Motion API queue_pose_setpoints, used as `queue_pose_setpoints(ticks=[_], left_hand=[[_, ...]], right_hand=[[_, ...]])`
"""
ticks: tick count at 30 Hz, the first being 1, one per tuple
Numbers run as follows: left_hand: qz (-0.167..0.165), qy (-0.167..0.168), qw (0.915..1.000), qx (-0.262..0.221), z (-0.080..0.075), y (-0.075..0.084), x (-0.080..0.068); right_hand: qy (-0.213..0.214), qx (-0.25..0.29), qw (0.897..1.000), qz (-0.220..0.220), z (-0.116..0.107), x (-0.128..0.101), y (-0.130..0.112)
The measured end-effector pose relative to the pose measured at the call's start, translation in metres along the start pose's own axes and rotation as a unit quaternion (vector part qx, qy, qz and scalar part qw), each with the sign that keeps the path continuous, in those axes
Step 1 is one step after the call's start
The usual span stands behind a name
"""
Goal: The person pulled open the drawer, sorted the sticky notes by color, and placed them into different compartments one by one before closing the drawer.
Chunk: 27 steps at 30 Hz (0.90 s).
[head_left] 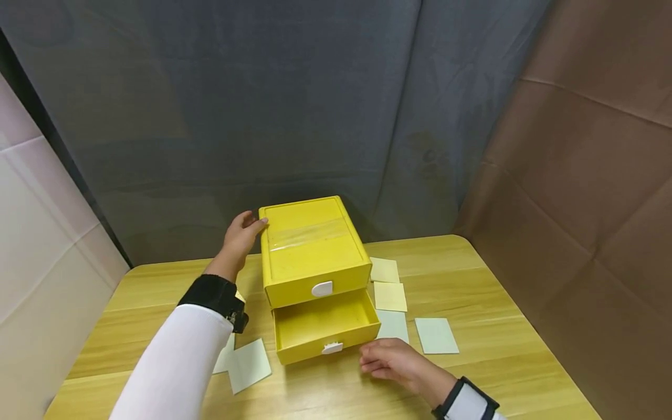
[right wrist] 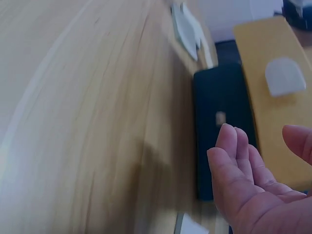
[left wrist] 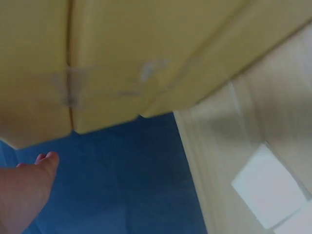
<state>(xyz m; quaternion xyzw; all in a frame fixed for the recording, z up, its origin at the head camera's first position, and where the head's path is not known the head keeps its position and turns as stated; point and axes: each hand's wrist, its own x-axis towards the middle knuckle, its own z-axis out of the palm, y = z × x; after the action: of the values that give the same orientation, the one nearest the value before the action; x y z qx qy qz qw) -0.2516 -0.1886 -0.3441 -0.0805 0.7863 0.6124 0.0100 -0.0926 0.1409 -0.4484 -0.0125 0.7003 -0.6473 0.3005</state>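
On the wooden table (head_left: pixel 499 280) in front of me stands the yellow drawer box (head_left: pixel 310 248), its lower drawer (head_left: pixel 325 326) pulled out toward me and empty as far as I can see. My left hand (head_left: pixel 240 236) rests against the box's far left top corner, fingers fairly straight, steadying it rather than gripping. My right hand (head_left: pixel 391 361) lies near the drawer's right front corner, fingers relaxed and holding nothing. Paper cards (head_left: pixel 391 296) lie scattered right and left of the box. I judge the drawer-opening step is done — the next move calls for picking up a card, probably the nearest one (head_left: pixel 437 335). Only the right wrist view shows the drawer's white handle (right wrist: pixel 285 75) close up; the left wrist view — blurred — shows the box's yellow side (left wrist: pixel 146 58).
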Motion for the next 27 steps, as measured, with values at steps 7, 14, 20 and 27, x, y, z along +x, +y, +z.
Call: queue_pose_setpoints(ticks=[7,14,20,27], left_hand=[[-0.004,0.002,1.0000,0.004,-0.023,-0.022,-0.016],[-0.008,0.009,0.9998,0.015,-0.042,-0.056,-0.033],[-0.008,0.000,0.9974,0.071,-0.049,-0.089,-0.049],[0.007,-0.024,0.9867,0.161,-0.041,-0.114,-0.066]], right_hand=[[0.026,-0.012,1.000,-0.001,-0.024,0.000,0.007],[0.074,-0.025,0.997,-0.005,-0.049,0.000,0.009],[0.141,-0.062,0.988,-0.024,-0.062,-0.001,0.004],[0.228,-0.125,0.965,-0.029,-0.064,0.000,-0.004]])
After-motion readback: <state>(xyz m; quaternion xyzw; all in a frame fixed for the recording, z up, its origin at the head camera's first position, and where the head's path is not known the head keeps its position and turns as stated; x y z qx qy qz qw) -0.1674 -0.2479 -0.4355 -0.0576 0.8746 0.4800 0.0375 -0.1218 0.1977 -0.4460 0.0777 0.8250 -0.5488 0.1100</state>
